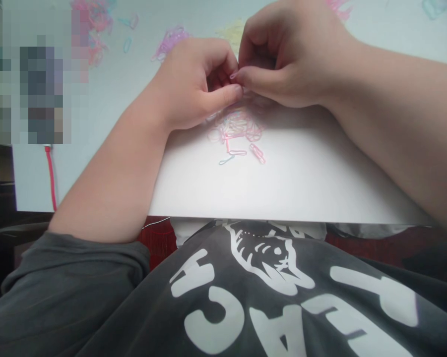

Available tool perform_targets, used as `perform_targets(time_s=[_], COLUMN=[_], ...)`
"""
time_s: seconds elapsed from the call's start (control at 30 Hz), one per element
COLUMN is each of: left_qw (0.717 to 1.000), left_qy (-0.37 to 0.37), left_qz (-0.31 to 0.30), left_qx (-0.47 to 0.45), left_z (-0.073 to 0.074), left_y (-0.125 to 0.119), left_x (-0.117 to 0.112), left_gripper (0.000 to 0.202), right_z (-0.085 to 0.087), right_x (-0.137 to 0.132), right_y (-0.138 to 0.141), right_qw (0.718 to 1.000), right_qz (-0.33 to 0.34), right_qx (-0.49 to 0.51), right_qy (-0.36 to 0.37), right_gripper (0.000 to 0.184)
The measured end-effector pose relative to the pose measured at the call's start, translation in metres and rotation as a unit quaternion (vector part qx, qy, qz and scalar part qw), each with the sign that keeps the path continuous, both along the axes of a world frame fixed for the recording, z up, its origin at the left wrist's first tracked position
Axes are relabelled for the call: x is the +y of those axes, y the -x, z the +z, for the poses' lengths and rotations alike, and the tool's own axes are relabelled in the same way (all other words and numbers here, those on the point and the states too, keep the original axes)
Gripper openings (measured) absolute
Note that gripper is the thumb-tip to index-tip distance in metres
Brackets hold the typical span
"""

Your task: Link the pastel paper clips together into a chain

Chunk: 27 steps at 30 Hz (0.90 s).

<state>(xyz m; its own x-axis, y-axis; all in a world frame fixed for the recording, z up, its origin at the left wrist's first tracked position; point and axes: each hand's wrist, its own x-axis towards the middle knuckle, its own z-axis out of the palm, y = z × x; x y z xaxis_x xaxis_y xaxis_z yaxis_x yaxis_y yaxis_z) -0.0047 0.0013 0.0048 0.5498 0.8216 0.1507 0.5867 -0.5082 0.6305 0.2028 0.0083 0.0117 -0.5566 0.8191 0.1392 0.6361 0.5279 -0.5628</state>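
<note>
My left hand point(197, 79) and my right hand point(286, 59) meet over a white table point(283, 188), fingers curled and thumbs pinched together. Whatever they pinch is too small to make out. Directly under them lies a loose pile of pastel paper clips point(238, 129), mostly pink, with a few strays: a blue clip point(226, 159) and a pink clip point(258, 152) nearer to me. Both forearms rest on the table.
Farther back lie more heaps of clips: a purple heap point(169, 42), a yellow heap point(231, 30), a pink heap point(95, 25). A red cable point(51, 173) hangs at the table's left edge. A blurred patch covers the upper left. My grey printed shirt point(245, 287) fills the foreground.
</note>
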Motion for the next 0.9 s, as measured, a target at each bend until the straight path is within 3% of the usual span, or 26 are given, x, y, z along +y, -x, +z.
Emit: perform_targets(time_s=[0.43,0.9], left_qw=[0.999,0.998], left_qy=[0.030,0.052], left_qz=[0.010,0.009], left_qx=[-0.001,0.023], left_z=[-0.0018,-0.0036], left_y=[0.0008,0.0038], left_x=[0.0005,0.0020], left_gripper=[0.004,0.015], right_z=[-0.0018,-0.0008], right_x=[0.0001,0.0004], right_y=[0.0007,0.0024], right_qw=[1.000,0.999], right_qz=[-0.008,-0.021], right_qx=[-0.008,-0.045], right_qy=[0.005,0.021], right_gripper=[0.017,0.014])
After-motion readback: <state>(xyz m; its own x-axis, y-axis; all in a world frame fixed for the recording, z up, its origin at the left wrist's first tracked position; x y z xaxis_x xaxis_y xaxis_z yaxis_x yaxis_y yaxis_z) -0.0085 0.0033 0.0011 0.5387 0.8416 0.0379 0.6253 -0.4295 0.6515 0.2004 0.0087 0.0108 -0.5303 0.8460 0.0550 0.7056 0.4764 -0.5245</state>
